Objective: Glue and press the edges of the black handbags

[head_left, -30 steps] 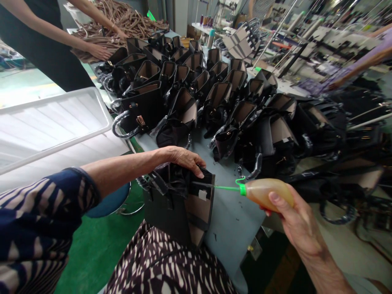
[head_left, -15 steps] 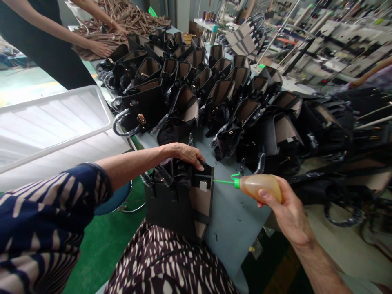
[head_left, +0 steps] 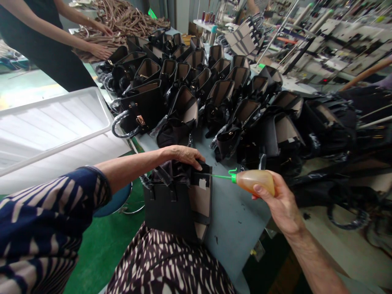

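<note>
My right hand point(head_left: 283, 204) is wrapped round a squeeze bottle point(head_left: 256, 181) of amber liquid. The bottle's thin green nozzle point(head_left: 223, 177) points left, its tip at the raw edge of a black handbag point(head_left: 167, 210). That bag lies tilted on the near edge of the table, against my lap, with its beige lining and a small white label point(head_left: 202, 184) showing. My left hand point(head_left: 187, 156) grips the bag's upper edge, thumb towards the nozzle tip; its other fingertips are partly hidden. Plastic-wrapped handles lie just below my left wrist.
Several rows of black handbags point(head_left: 219, 92) crowd the grey-blue table point(head_left: 229, 228). White plastic crates point(head_left: 58, 122) stand at left, near a blue stool point(head_left: 114, 200). Across the table a co-worker's hand point(head_left: 100, 52) rests by a pile of brown straps point(head_left: 128, 20). Sewing machines fill the right background.
The bottle and my right hand have shifted slightly left and up, the nozzle staying at the bag's edge. My left hand is nearly still. The co-worker's farther hand has drawn back to the left.
</note>
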`<state>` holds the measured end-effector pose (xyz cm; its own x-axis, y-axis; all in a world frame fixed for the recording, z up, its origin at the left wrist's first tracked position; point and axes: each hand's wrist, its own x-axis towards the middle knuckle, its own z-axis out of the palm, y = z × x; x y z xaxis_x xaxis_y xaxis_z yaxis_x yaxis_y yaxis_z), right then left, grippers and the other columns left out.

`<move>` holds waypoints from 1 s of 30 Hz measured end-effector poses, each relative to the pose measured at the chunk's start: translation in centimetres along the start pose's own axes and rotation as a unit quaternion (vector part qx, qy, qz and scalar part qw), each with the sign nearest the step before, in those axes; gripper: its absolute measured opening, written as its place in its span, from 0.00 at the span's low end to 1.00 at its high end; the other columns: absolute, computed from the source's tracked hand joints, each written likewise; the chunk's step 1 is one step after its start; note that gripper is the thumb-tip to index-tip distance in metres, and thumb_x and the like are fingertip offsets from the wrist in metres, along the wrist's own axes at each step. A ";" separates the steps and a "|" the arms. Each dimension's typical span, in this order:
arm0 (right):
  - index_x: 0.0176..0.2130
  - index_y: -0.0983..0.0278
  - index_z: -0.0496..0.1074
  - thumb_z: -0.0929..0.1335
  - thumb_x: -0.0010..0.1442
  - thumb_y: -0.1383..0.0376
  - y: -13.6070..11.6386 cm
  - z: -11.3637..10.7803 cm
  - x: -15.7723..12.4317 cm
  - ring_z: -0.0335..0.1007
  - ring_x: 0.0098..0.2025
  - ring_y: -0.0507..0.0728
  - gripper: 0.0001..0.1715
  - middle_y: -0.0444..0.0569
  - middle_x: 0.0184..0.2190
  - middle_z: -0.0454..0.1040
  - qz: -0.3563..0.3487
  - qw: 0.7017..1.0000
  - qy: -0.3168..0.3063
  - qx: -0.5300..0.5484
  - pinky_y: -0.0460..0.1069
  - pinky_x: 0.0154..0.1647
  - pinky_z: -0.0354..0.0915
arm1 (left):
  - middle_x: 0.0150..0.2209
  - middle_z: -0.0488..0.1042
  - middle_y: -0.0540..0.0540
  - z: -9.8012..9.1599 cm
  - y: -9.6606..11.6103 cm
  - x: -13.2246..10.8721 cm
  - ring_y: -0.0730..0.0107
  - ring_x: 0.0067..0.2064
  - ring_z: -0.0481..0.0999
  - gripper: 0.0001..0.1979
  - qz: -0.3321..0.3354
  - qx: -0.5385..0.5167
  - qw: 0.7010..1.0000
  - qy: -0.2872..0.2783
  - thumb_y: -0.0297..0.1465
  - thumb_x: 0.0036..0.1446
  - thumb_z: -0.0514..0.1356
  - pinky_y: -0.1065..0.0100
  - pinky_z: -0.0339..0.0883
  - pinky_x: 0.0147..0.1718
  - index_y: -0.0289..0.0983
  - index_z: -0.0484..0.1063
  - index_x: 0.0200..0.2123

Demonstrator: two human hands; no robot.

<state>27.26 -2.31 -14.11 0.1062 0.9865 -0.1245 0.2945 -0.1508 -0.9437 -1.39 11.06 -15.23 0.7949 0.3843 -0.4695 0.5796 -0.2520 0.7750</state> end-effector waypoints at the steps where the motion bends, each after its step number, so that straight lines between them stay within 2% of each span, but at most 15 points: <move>1: 0.47 0.59 0.65 0.72 0.49 0.54 0.0 0.1 0.1 0.68 0.33 0.57 0.27 0.46 0.39 0.72 -0.001 1.000 -0.001 0.001 0.49 0.26 0.70 | 0.39 0.77 0.50 0.0 -0.1 0.0 0.69 0.40 0.71 0.13 0.001 -0.002 1.000 0.002 0.34 0.52 0.59 0.71 0.63 0.42 0.38 0.73 0.42; 14: 0.48 0.59 0.65 0.72 0.49 0.54 0.0 0.4 1.0 0.69 0.37 0.59 0.28 0.47 0.40 0.70 0.000 1.000 -0.026 0.004 0.49 0.26 0.72 | 0.38 0.77 0.50 0.0 -0.2 -0.2 0.69 0.39 0.72 0.14 -0.005 -0.014 1.000 0.002 0.34 0.53 0.59 0.72 0.63 0.40 0.35 0.73 0.42; 23: 0.48 0.59 0.64 0.72 0.48 0.53 0.2 0.5 1.4 0.68 0.36 0.59 0.30 0.48 0.40 0.69 -0.008 1.000 -0.026 -0.007 0.51 0.27 0.72 | 0.40 0.77 0.49 0.0 0.0 -0.3 0.69 0.40 0.72 0.14 -0.013 0.001 1.000 0.004 0.31 0.54 0.58 0.72 0.62 0.41 0.34 0.72 0.44; 30: 0.47 0.60 0.64 0.72 0.48 0.53 -0.2 0.2 1.6 0.68 0.37 0.59 0.29 0.48 0.39 0.69 -0.021 0.998 -0.041 -0.044 0.50 0.29 0.71 | 0.39 0.77 0.48 0.0 -0.2 -0.2 0.69 0.39 0.71 0.14 -0.015 0.007 1.000 0.009 0.32 0.54 0.58 0.72 0.62 0.38 0.34 0.72 0.44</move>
<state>27.16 -0.66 -14.21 0.0144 0.9935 -0.1129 0.3795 -0.1099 -0.9187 -1.69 11.01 -15.30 0.7742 0.4070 -0.4846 0.6053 -0.2524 0.7549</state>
